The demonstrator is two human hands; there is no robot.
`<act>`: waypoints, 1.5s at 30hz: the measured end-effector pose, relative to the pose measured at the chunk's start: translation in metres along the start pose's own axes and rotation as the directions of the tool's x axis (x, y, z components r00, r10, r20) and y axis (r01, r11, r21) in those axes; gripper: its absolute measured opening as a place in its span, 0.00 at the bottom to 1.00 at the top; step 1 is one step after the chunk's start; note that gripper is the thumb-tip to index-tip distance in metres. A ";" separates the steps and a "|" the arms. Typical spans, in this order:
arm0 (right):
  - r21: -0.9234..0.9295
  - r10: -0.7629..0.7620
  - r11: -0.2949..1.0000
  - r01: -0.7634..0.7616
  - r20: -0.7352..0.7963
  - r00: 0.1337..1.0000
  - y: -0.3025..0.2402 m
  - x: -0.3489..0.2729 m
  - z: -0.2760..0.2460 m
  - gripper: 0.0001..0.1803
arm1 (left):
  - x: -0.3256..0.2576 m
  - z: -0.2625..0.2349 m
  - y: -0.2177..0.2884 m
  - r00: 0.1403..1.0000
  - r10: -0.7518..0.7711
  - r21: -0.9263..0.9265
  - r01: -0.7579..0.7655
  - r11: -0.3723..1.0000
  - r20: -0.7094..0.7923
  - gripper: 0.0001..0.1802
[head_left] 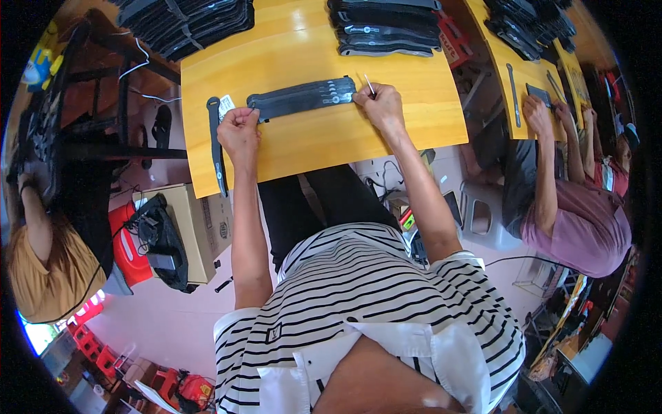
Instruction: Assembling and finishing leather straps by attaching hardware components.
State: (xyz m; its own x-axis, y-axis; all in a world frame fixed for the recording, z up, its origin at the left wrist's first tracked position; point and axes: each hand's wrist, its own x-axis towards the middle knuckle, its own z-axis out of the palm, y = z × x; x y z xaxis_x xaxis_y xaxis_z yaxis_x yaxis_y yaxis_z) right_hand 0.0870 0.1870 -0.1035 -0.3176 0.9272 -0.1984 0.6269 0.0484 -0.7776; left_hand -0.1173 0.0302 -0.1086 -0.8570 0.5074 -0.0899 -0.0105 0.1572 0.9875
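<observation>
A person in a black-and-white striped shirt (386, 283) works at a yellow wood-topped counter (310, 148), both hands on a flat, fanned bundle of dark grey straps (296, 98) lying crosswise in front of the body. The left hand (239, 134) has its grip pinched, thumb against finger, at the bundle's rounded left end. The right hand (383, 109) has its grip closed on a slender white-tipped stick (369, 81), its fingertips at the bundle's right end. A single long dark grey strap (216, 148) lies to the left, a small white printed label (225, 105) beside its upper end.

Toward the counter's far edge sit two piles: a banded stack of black straps (186, 27) on the left and a loose stack of black and grey straps (387, 29) on the right. On the pink floor (189, 310) at left stands a tan cardboard box (200, 221), a black fabric bag (164, 238) slumped against it; what either contains cannot be made out. At right, co-workers' hands are busy at a neighbouring counter (527, 76).
</observation>
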 end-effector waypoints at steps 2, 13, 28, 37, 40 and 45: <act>-0.012 0.002 1.000 -0.002 -0.010 1.000 -0.002 -0.001 0.000 0.10 | -0.001 0.001 0.003 0.999 -0.025 0.058 0.027 0.998 -0.028 0.05; -0.159 -0.030 0.987 0.020 -0.060 0.998 -0.012 -0.003 0.002 0.11 | 0.010 0.001 -0.014 0.998 0.039 0.206 -0.027 0.978 -0.055 0.07; -0.148 -0.157 0.979 0.144 -0.081 0.984 0.000 -0.001 0.003 0.09 | 0.004 -0.008 0.009 0.998 -0.017 0.140 0.025 0.990 -0.058 0.04; 0.378 -0.079 0.922 0.082 -0.021 0.997 0.051 -0.074 -0.047 0.04 | -0.040 -0.095 0.034 0.997 0.080 0.822 -0.063 0.566 0.021 0.22; 0.276 -0.108 0.954 0.115 -0.039 0.993 0.046 -0.090 -0.045 0.04 | -0.045 -0.099 0.023 0.999 0.043 0.836 -0.021 0.549 -0.003 0.20; 0.437 -0.196 0.885 0.158 0.042 0.980 0.010 -0.114 -0.021 0.02 | -0.037 -0.100 -0.002 0.963 -0.227 0.284 0.179 0.942 0.148 0.15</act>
State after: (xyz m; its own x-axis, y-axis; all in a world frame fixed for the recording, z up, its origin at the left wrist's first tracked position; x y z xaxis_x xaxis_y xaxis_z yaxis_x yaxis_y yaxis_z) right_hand 0.1443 0.0900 -0.0759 -0.4637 0.8834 -0.0673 0.1936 0.0269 -0.9807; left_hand -0.1374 -0.0741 -0.0946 -0.7461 0.5783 -0.3300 -0.0168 0.4791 0.8776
